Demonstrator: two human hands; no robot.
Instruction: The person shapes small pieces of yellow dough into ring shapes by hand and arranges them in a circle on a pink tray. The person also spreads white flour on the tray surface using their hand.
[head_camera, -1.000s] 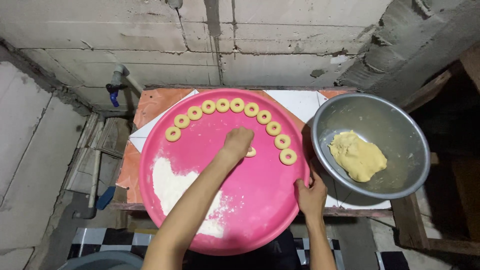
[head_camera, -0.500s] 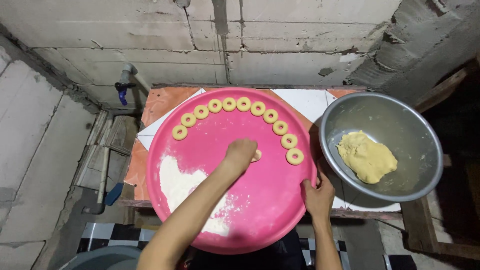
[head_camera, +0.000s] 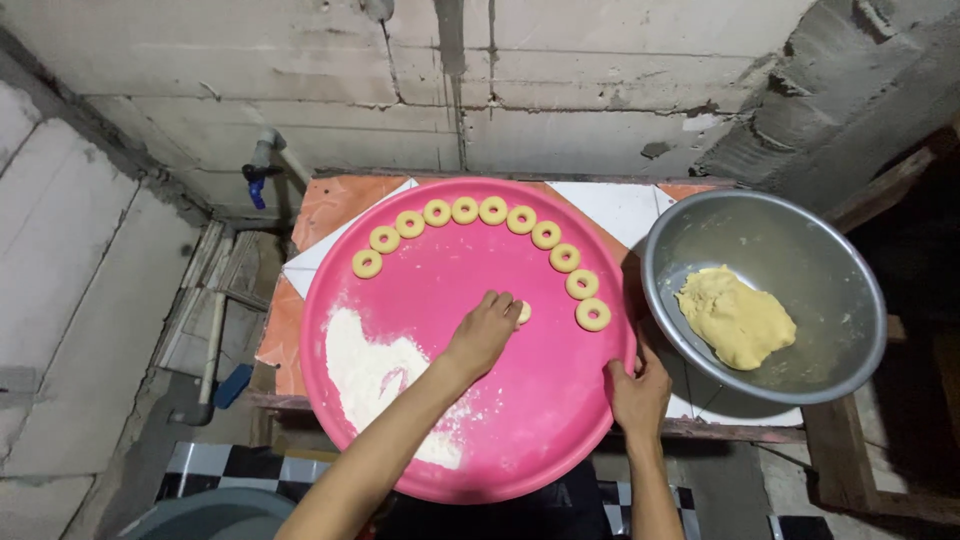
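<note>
On the tiled tabletop (head_camera: 320, 215) lies a large round pink tray (head_camera: 520, 420), with a metal bowl (head_camera: 790, 215) just beside it on the right holding a lump of yellow dough (head_camera: 735, 318). Along the tray's far edge runs an arc of dough rings (head_camera: 492, 210), ending at one near the right rim. The left hand (head_camera: 485, 330) rests palm down at the tray's middle, its curled fingers pressing on a small piece of dough (head_camera: 523, 312) that shows only partly. The right hand (head_camera: 638, 392) grips the tray's right rim. A patch of white flour (head_camera: 375, 370) is spread over the tray's left half.
</note>
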